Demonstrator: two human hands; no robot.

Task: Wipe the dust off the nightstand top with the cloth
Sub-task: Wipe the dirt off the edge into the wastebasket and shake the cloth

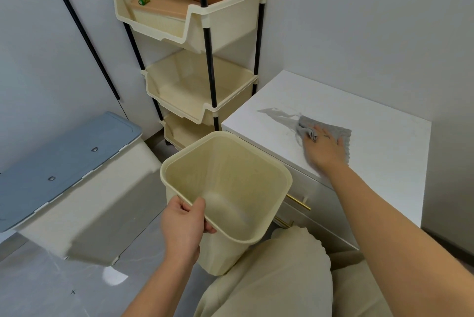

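The nightstand top [384,152] offers open surface right of and behind the cloth [336,130], up to the wall [372,34]. The shelf rack [202,93] stands just beside its left edge, and the bin [230,178] in the left hand [182,227] crowds its front-left corner.

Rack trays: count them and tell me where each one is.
3. Top tray at the upper edge, middle tray below it, bottom tray lowest, partly behind the held bin. More may sit above the frame.
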